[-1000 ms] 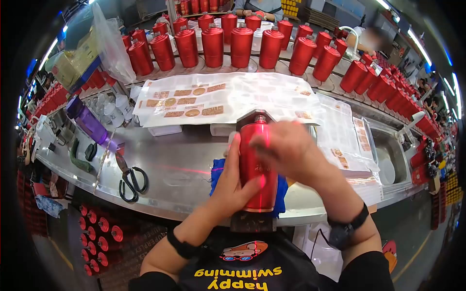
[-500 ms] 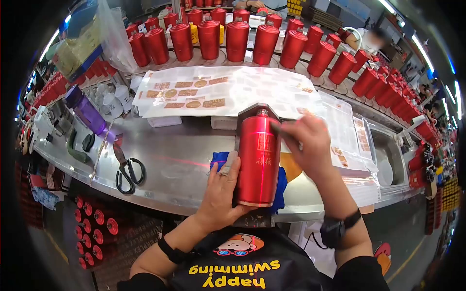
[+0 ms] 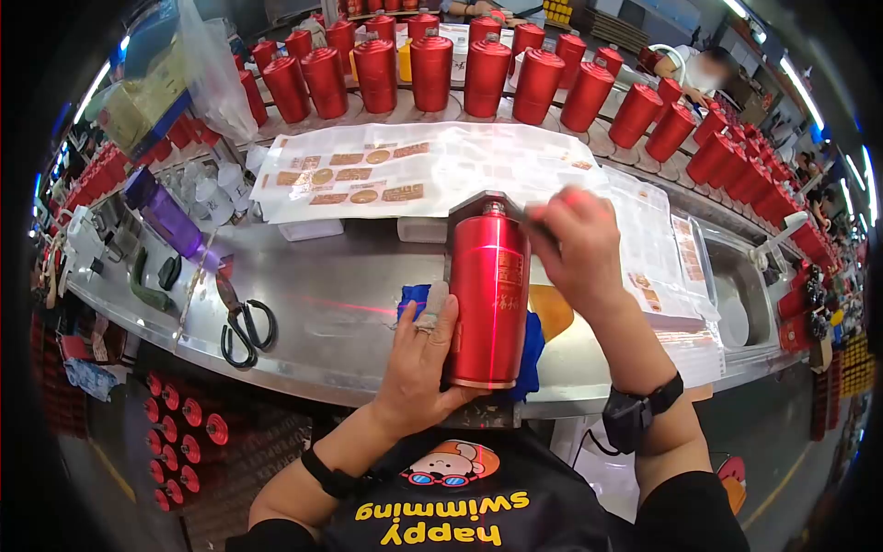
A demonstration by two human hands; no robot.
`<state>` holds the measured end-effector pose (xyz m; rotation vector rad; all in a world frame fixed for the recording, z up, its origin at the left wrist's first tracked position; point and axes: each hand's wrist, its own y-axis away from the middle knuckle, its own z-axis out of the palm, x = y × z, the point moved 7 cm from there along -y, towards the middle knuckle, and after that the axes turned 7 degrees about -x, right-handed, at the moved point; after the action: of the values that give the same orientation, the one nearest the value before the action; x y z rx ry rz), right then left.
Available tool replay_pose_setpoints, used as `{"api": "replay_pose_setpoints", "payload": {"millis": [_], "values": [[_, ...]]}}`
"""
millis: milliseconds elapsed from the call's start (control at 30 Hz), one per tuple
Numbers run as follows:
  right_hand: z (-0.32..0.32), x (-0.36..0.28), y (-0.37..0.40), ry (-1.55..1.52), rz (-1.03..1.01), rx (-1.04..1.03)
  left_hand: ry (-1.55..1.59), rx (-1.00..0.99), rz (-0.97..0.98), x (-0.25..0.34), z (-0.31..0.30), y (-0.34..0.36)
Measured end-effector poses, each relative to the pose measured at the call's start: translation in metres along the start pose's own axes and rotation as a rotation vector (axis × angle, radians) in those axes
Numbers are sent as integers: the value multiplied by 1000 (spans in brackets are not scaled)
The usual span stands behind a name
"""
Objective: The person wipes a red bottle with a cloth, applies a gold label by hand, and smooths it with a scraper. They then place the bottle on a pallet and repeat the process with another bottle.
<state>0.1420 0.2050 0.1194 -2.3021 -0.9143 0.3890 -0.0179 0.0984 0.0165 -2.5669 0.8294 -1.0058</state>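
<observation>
Currently left hand [image 3: 418, 366] half-closed on red bottle [image 3: 487, 299]; right hand [image 3: 581, 244] curled near bottle's neck, contents unclear.

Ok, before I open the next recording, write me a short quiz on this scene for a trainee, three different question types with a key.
1. Multiple choice: Which hand touches the nearest red bottle low on its side?
A) Left
B) Right
C) Neither

2. True or false: The scissors lie to the right of that bottle.

3. Fill in the blank: The cloth beside the bottle is ____.

Key: 1. A, the left hand; 2. False, they lie to its left; 3. blue.
</observation>
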Motion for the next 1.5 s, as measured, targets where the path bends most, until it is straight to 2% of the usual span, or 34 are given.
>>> {"api": "replay_pose_setpoints", "payload": {"millis": [100, 133, 200, 233, 267, 300, 333, 367, 433, 500, 567, 600, 633, 667, 700, 733, 767, 800, 833, 900, 933, 967, 1033, 1100, 1133, 1167, 1233, 1267, 1300, 1367, 1400, 1500], "values": [[-8, -44, 45, -367, -176, -93, 186, -14, -33, -12, 5, 0], [-15, -57, 51, -641, -192, -239, 268, -17, -61, -17, 7, 1], [-4, -28, 57, -723, 127, -279, 195, -17, 3, -11, 4, 5], [1, -9, 63, -754, 284, -290, 153, -15, 44, -7, 1, 4], [0, 18, 66, -468, 304, -99, 55, -71, 133, 2, -3, 0], [-3, 34, 68, -404, 353, -55, -45, -127, 224, 10, -10, -5], [-4, 42, 72, -555, 443, -75, -140, -181, 309, 15, -13, -11], [-5, 46, 75, -710, 532, -105, -186, -211, 315, 10, -13, -22], [-15, 48, 71, -773, 561, -100, -281, -266, 330, -7, -19, -60], [-23, 58, 63, -800, 562, -103, -307, -210, 367, -14, -26, -98], [-38, 76, 50, -651, 469, -24, -331, -265, 394, -10, -26, -123], [-39, 89, 46, -713, 506, -95, -321, -271, 430, 0, -21, -125], [-43, 99, 34, -719, 412, 28, -309, -278, 464, 12, -16, -119], [-44, 113, 23, -643, 387, -40, -276, -283, 535, 33, -17, -105], [-45, 133, 13, -568, 361, -108, -120, -399, 490, 39, -11, -85], [-36, 160, 2, -560, 351, -109, -35, -367, 476, 46, -21, -76], [-31, 180, -17, -559, 403, -116, 119, -214, 240, 22, -33, -76], [-21, 201, -37, -577, 444, -39, 271, -61, 2, -5, -43, -71], [-5, 224, -61, -507, 430, -80, 420, 96, -240, -32, -49, -68], [40, 263, -115, -452, 415, -130, 944, 83, -492, -64, -20, -76], [63, 270, -141, -478, 508, -202, 1203, 90, -611, -75, -7, -80], [86, 279, -168, -452, 484, -199, 1301, 30, -639, -77, 0, -91], [138, 326, -221, -166, 451, -200, 1497, -71, -702, -80, 13, -117], [180, 370, -262, 13, 463, -281, 1439, -273, -780, -80, 21, -130], [186, 372, -270, 5, 508, -433, 1368, -330, -756, -82, 21, -132], [192, 384, -275, 66, 451, -422, 1298, -379, -745, -86, 22, -130], [200, 401, -285, 195, 341, -392, 1080, -301, -625, -82, 1, -129], [230, 450, -287, -94, 436, -437, 1029, -252, -576, -84, -10, -124], [222, 441, -276, -97, 370, -359, 977, -202, -526, -86, -21, -118], [192, 366, -231, -190, 235, -180, 869, -146, -507, -79, -50, -111], [183, 324, -206, -258, 176, -144, 822, -128, -490, -72, -58, -103], [161, 202, -124, -464, 58, -166, 990, 11, -480, -66, -69, -80]]}}
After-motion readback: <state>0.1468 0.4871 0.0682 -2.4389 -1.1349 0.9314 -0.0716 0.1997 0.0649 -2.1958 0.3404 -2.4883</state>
